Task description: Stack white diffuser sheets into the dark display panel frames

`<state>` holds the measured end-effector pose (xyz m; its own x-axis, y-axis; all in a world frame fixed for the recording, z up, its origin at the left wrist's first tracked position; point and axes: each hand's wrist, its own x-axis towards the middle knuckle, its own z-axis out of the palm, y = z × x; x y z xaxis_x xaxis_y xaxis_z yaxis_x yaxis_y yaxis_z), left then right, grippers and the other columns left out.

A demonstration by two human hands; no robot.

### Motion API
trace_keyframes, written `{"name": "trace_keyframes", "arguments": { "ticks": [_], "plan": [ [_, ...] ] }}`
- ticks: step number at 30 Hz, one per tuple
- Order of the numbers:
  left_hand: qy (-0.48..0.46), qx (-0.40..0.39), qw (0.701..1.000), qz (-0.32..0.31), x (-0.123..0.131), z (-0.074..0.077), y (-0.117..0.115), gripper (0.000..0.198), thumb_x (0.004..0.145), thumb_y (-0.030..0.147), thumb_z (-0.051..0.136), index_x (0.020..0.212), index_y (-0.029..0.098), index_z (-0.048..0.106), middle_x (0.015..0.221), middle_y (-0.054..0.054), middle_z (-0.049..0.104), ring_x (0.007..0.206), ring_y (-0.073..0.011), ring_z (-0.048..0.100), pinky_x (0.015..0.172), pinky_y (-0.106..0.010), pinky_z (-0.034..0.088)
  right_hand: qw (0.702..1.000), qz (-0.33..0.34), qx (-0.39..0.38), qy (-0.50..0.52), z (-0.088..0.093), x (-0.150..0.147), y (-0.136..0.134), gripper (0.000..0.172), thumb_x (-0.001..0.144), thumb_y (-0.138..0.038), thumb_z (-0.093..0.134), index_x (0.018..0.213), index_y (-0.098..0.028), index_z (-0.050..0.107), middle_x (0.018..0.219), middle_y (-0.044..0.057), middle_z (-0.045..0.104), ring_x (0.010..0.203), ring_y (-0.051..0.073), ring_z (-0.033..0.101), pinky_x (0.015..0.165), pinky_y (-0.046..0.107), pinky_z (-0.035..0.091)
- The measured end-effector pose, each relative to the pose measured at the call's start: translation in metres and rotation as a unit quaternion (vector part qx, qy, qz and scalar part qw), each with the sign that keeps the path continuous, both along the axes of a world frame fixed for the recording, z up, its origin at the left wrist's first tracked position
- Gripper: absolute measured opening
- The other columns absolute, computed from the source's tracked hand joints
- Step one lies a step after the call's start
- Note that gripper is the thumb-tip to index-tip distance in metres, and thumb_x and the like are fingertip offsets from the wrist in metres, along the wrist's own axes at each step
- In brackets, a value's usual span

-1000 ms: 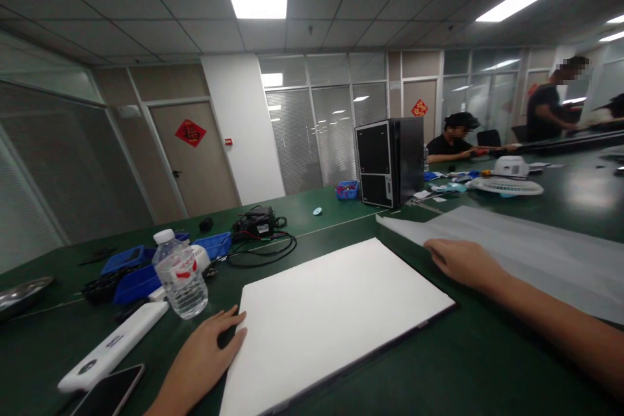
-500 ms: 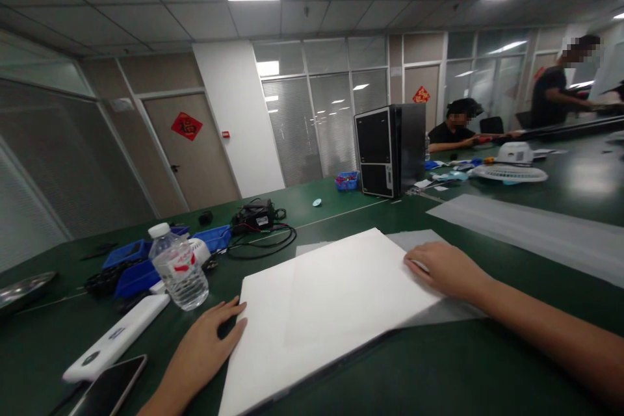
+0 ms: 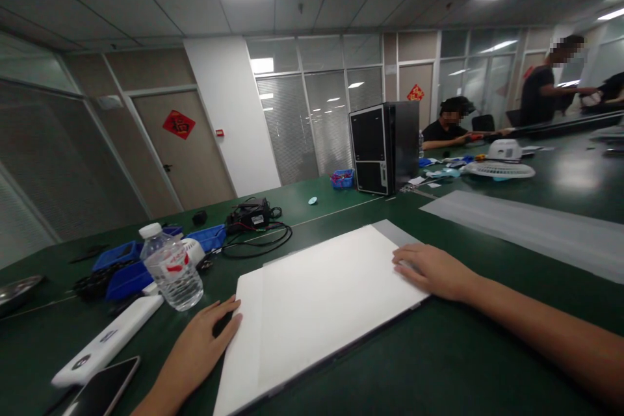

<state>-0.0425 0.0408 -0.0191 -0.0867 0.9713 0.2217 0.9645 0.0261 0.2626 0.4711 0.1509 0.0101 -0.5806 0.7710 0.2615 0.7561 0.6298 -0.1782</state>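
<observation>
A flat white panel [image 3: 248, 312] with a thin dark edge lies on the green table in front of me. A translucent sheet [image 3: 397, 232] rests over most of it and sticks out past its back right corner. My left hand [image 3: 202, 341] touches the panel's left edge, thumb and fingers apart. At the right edge, my right hand [image 3: 429, 270] has its fingers bent together on the margin of the sheet and panel; its thumb is hidden.
Left of the panel are a water bottle [image 3: 171, 270], a white elongated device [image 3: 107, 341], a phone [image 3: 104, 390] and blue bins [image 3: 125, 279]. A black adapter with cables [image 3: 253, 214] and a computer tower [image 3: 385, 149] stand farther back. Another translucent strip [image 3: 526, 234] lies right. Two people are beyond.
The translucent sheet has slid left across the panel, so less of it sticks out on the right. Both hands stay at the panel's edges. The view has shifted slightly.
</observation>
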Motion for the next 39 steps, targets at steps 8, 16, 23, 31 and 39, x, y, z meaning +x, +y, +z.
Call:
{"name": "trace_keyframes", "arguments": {
  "ticks": [8, 16, 23, 31, 39],
  "plan": [
    [0.016, 0.005, 1.0, 0.01, 0.002, 0.006, -0.004, 0.059, 0.09, 0.061, 0.046, 0.13, 0.024, 0.066, 0.139, -0.005, 0.064, 0.134, -0.03, 0.054, 0.114, -0.046, 0.04, 0.992, 0.073, -0.096, 0.021, -0.001, -0.017, -0.02, 0.057, 0.097, -0.06, 0.039, 0.136, -0.024, 0.059, 0.149, 0.009, 0.05, 0.14, 0.026, 0.041, 0.117, 0.049, 0.031],
    [0.032, 0.018, 0.999, -0.009, 0.004, 0.001, 0.001, 0.057, 0.088, 0.059, 0.048, 0.125, 0.022, 0.07, 0.138, -0.005, 0.065, 0.132, -0.0294, 0.056, 0.114, -0.047, 0.041, 0.996, 0.03, -0.052, 0.065, -0.019, 0.024, 0.029, 0.055, 0.094, -0.059, 0.044, 0.139, -0.029, 0.056, 0.151, 0.006, 0.048, 0.143, 0.03, 0.036, 0.12, 0.056, 0.021],
    [0.036, 0.018, 0.999, -0.026, 0.002, -0.003, 0.0, 0.056, 0.093, 0.059, 0.041, 0.13, 0.025, 0.067, 0.144, -0.006, 0.058, 0.137, -0.0288, 0.05, 0.116, -0.051, 0.036, 0.919, -0.389, 0.063, -0.029, -0.031, 0.158, 0.091, 0.065, 0.089, -0.044, 0.056, 0.143, -0.009, 0.05, 0.152, 0.03, 0.036, 0.143, 0.047, 0.025, 0.111, 0.069, 0.017],
    [0.055, 0.013, 0.998, -0.028, 0.004, -0.003, -0.004, 0.058, 0.092, 0.057, 0.042, 0.137, 0.024, 0.06, 0.147, -0.004, 0.054, 0.14, -0.0298, 0.046, 0.116, -0.051, 0.035, 0.917, -0.398, -0.005, -0.035, -0.049, 0.184, 0.097, 0.045, 0.096, -0.044, 0.042, 0.125, -0.018, 0.065, 0.129, 0.022, 0.062, 0.113, 0.037, 0.06, 0.092, 0.054, 0.046],
    [0.047, 0.021, 0.998, -0.029, 0.004, -0.003, -0.008, 0.055, 0.091, 0.054, 0.046, 0.135, 0.024, 0.061, 0.145, -0.002, 0.056, 0.139, -0.0303, 0.046, 0.116, -0.052, 0.036, 0.937, -0.343, 0.048, -0.04, -0.04, 0.161, 0.086, 0.04, 0.092, -0.035, 0.046, 0.12, -0.014, 0.067, 0.121, 0.021, 0.067, 0.109, 0.034, 0.064, 0.093, 0.048, 0.049]
  ]
}}
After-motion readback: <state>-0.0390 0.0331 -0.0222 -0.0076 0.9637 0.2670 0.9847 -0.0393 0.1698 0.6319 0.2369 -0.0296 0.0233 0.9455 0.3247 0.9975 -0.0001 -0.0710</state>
